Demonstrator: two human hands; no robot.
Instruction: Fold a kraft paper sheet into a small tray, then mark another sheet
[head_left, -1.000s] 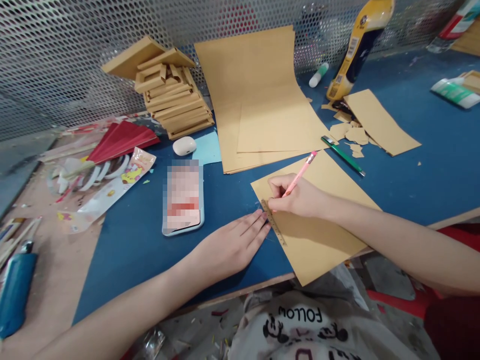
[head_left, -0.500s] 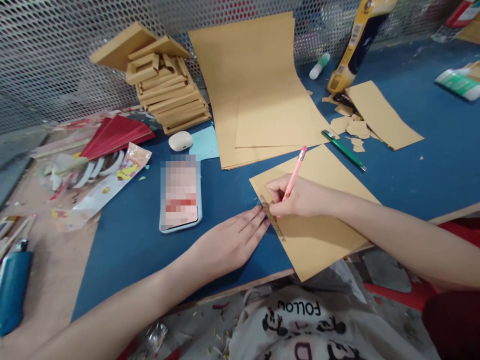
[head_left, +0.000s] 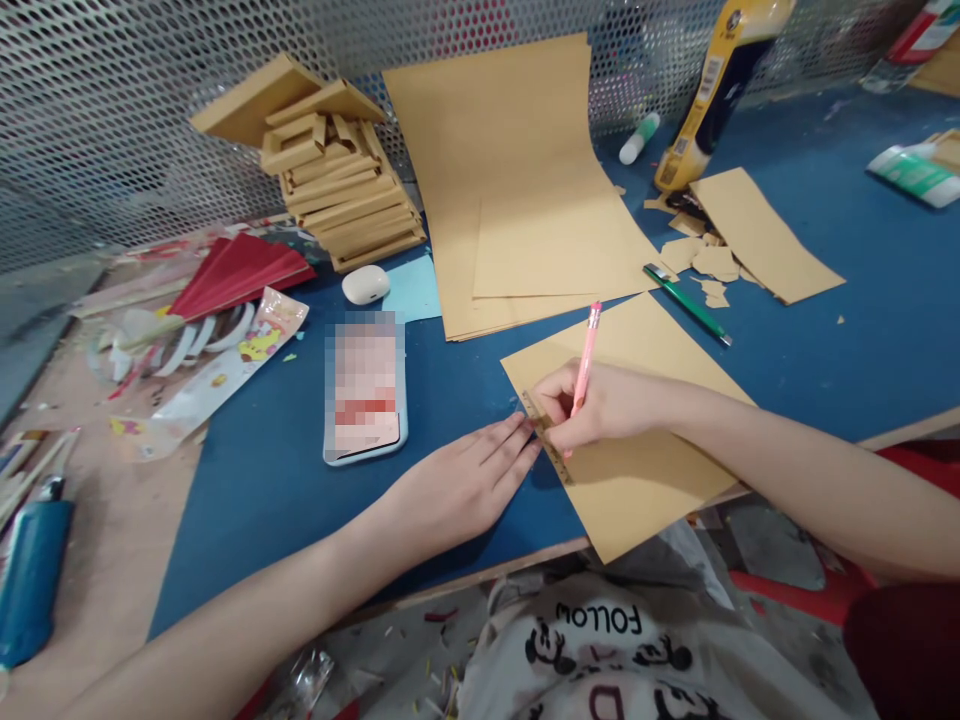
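On the counter (head_left: 262, 520), a sheet (head_left: 645, 500) is laid nearest the front edge, with a ruler (head_left: 560, 468) placed along its left side. A phone (head_left: 367, 390) is set to the left; behind it are placed a small case (head_left: 366, 286) and, just right of that, a note (head_left: 414, 288). Farther back, boxes (head_left: 352, 200) are stacked left of large sheets (head_left: 502, 120), on which a smaller sheet (head_left: 540, 250) is laid. A pen (head_left: 690, 306) is placed right of these, before scraps (head_left: 712, 262), with a bottle (head_left: 716, 95) stood behind.
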